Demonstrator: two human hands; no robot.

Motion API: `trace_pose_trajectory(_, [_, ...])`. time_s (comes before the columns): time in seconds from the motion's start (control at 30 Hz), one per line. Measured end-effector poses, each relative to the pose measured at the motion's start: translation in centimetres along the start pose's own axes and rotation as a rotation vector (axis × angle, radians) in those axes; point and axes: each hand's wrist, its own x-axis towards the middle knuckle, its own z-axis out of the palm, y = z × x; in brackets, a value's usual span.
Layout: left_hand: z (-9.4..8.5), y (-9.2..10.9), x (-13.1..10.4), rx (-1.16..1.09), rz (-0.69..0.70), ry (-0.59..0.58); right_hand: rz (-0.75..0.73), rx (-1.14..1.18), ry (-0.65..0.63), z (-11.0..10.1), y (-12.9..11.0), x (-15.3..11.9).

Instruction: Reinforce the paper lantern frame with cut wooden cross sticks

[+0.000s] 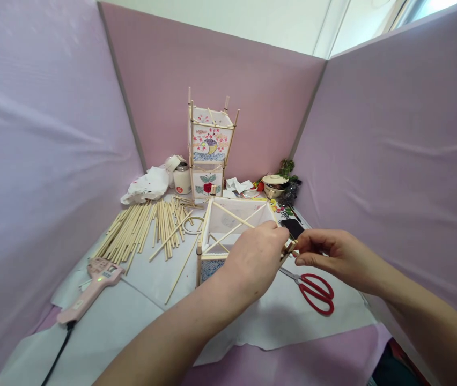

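Observation:
A box-shaped lantern frame point(203, 236) of thin wooden sticks stands in front of me. White sheets line its sides, crossed sticks span its top, and a blue pattern shows low on its near side. My left hand point(255, 257) is closed around the near right corner, hiding much of that side. Just right of the same corner, my right hand point(327, 252) has its thumb and fingers pinched at the stick ends; whatever lies between them is too small to make out. Red-handled scissors point(317, 294) lie below my right hand.
Behind stands a taller two-tier lantern point(208, 155) with drawings. Loose wooden sticks point(135, 230) and a tape roll point(193, 225) lie left of the frame. A corded pink tool point(91, 292) is at the front left. A lidded bowl point(275, 184) and a black object point(292, 228) sit right.

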Motion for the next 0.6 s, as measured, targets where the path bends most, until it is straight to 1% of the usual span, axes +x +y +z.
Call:
trace_pose_trajectory(0.3, [0.1,-0.2,0.1,-0.022,0.030,0.013,-0.047,0.002,0.018,0.1,0.3,0.0])
trace_pose_trajectory(0.43, [-0.2,-0.1,0.2,-0.045,0.034,0.022,-0.076,0.090,0.040,-0.1,0.2,-0.4])
trace_pose_trajectory(0.5, [-0.3,0.1,0.2,-0.062,0.031,0.053,-0.070,0.175,0.084,-0.3,0.4,-1.0])
trace_pose_trajectory(0.6, [-0.5,0.3,0.5,-0.093,0.016,0.148,-0.030,0.239,0.223,-0.6,1.7,-2.3])
